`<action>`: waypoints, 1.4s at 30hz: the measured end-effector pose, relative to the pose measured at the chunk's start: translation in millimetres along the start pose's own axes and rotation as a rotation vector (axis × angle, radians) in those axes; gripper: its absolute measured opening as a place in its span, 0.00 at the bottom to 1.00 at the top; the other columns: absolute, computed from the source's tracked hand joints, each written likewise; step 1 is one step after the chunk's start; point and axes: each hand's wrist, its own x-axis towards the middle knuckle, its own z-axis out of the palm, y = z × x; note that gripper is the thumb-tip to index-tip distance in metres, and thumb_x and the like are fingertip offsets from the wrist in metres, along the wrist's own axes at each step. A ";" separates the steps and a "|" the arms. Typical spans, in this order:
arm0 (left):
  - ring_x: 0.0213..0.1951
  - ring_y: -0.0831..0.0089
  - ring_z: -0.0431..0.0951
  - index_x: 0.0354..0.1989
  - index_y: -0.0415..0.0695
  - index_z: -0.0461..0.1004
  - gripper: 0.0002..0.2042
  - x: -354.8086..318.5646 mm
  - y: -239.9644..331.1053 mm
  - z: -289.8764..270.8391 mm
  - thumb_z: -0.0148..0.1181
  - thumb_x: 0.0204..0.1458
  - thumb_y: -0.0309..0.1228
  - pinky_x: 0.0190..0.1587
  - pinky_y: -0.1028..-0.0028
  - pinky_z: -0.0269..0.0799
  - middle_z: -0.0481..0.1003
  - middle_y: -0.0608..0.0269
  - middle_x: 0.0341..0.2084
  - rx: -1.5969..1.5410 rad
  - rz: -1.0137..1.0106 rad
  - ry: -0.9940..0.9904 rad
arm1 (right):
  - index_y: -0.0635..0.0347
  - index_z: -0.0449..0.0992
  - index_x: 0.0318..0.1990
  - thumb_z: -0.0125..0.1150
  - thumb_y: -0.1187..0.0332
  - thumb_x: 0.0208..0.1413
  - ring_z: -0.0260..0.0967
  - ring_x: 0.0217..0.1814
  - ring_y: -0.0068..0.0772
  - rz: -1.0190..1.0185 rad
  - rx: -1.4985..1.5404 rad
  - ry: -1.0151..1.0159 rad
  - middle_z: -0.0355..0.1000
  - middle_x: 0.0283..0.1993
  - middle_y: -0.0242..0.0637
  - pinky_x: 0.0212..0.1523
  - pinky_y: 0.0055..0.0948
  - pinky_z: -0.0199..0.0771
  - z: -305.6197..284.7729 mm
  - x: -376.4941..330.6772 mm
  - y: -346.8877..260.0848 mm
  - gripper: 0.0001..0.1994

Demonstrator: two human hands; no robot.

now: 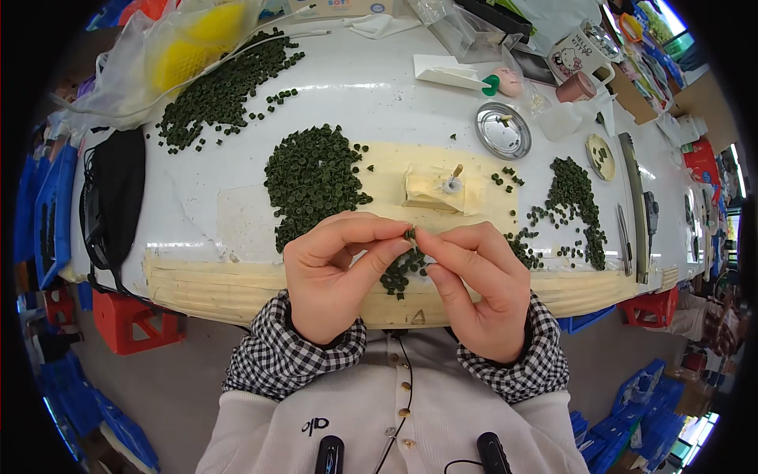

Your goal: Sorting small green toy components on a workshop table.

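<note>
My left hand (332,268) pinches a small dark green round part (410,234) between thumb and index finger, above the front of the table. My right hand (482,280) comes up to it from the other side. Its index fingertip touches the part, while the thumb stands apart below. A small heap of green round parts (401,275) lies under my hands. Just beyond the left hand is a larger pile of green parts (316,178). Behind my hands stands a tape-wrapped block (430,192) with a short peg rising from a whitish base.
More green parts lie in a far left pile (229,83) and a right pile (575,197). A round metal lid (503,130), white mug (575,59), small dish (600,158), tweezers (624,237) and long metal bar (634,205) are at right. A black pouch (117,197) lies left.
</note>
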 end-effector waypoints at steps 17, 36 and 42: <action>0.38 0.75 0.76 0.38 0.34 0.78 0.09 1.1 2.9 1.4 0.60 0.49 0.12 0.41 0.78 0.71 0.77 0.57 0.35 0.094 -0.015 -0.049 | 0.64 0.78 0.48 0.63 0.81 0.49 0.69 0.32 0.31 0.010 0.091 -0.015 0.72 0.37 0.39 0.31 0.23 0.70 -1.0 -6.5 8.1 0.17; 0.38 0.76 0.78 0.40 0.33 0.78 0.09 -0.8 1.5 2.1 0.61 0.50 0.14 0.41 0.79 0.73 0.78 0.57 0.36 0.011 -0.089 -0.031 | 0.65 0.78 0.48 0.62 0.81 0.51 0.70 0.31 0.27 0.046 0.122 -0.048 0.72 0.36 0.39 0.30 0.21 0.70 -4.7 -5.8 8.4 0.15; 0.38 0.76 0.77 0.39 0.32 0.78 0.09 -0.8 1.2 1.7 0.62 0.50 0.15 0.41 0.79 0.73 0.78 0.57 0.36 0.041 -0.087 -0.039 | 0.65 0.78 0.48 0.62 0.80 0.51 0.70 0.31 0.28 0.041 0.104 -0.042 0.72 0.35 0.39 0.30 0.21 0.71 -6.1 -6.2 8.6 0.15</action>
